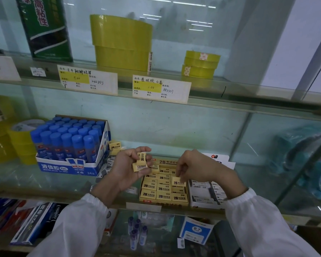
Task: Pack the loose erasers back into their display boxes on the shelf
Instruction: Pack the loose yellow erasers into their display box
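White sleeves (pixel 78 225) sit nearest us, with both forearms angled up and forward to the glass shelf (pixel 35 184).

Left hand (pixel 126 169): palm turned toward us, wrist bent back, fingers curled round two spare erasers (pixel 140 162) stacked one over the other. It holds them just above the left rear of the 2B display box (pixel 167 202).

Right hand (pixel 191 167): wrist arched, knuckles up, fingertips pointing down. Thumb and fingers pinch a single 2B eraser (pixel 178 181) in a narrow grip. The eraser is tilted and sits low over the right-hand column of the box. We cannot tell whether it already touches the row beneath.

Step in hand, as we judge it, is seating this eraser.
- Level it first, printed face up, text running the same way as its neighbours.
- Lower it straight down into the gap; do not slide it across, or the packed rows may shift.
- Release only once it lies flush, then take the next eraser from the left hand.

Just right of the box stands a white eraser box (pixel 200 204). Behind the left hand, more loose erasers (pixel 115 146) lie beside the liquid glue carton (pixel 63 167); these are yet to be packed. Farther up, yellow tape rolls (pixel 122 43) stand on the upper shelf.
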Available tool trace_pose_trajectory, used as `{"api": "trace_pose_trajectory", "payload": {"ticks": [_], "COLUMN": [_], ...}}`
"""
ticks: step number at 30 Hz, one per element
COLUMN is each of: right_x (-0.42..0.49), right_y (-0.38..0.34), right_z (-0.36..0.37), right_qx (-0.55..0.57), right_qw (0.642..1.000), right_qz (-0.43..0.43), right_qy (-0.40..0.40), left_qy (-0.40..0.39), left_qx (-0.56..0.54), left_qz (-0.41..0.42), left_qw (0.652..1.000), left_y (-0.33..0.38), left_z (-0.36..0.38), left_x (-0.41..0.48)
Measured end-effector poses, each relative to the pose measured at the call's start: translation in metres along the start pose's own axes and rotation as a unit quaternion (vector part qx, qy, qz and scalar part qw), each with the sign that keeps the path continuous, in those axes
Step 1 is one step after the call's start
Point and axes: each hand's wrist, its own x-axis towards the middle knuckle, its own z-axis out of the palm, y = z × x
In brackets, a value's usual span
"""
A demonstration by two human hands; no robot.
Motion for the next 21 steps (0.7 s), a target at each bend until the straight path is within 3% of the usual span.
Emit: {"api": "trace_pose_trajectory", "payload": {"ticks": [4,11,13,16,18,21], "right_x": [-0.003,-0.003,-0.003,0.002,0.009,0.017], "right_y": [0.002,0.002,-0.005,-0.022,-0.033,-0.038], "right_z": [-0.002,0.005,0.002,0.004,0.011,0.023], "right_qx": [0.045,0.026,0.038,0.204,0.289,0.296], "right_qw": [0.996,0.998,0.999,0.974,0.95,0.943], "right_qz": [-0.018,-0.003,-0.01,0.002,0.011,0.026], "right_qy": [-0.072,-0.062,-0.009,0.1,0.121,0.15], "left_qy": [-0.019,-0.024,-0.015,-0.019,-0.041,-0.051], "left_qx": [0.003,0.021,0.035,0.06,0.074,0.106], "left_qz": [-0.019,-0.021,-0.019,-0.022,-0.02,-0.009], "left_qw": [1.0,0.999,0.999,0.998,0.996,0.993], "left_y": [0.0,-0.002,-0.002,-0.002,-0.002,-0.002], "left_z": [-0.001,0.003,0.003,0.003,0.004,0.003], "left_x": [-0.004,-0.004,-0.003,-0.004,-0.005,-0.005]}}
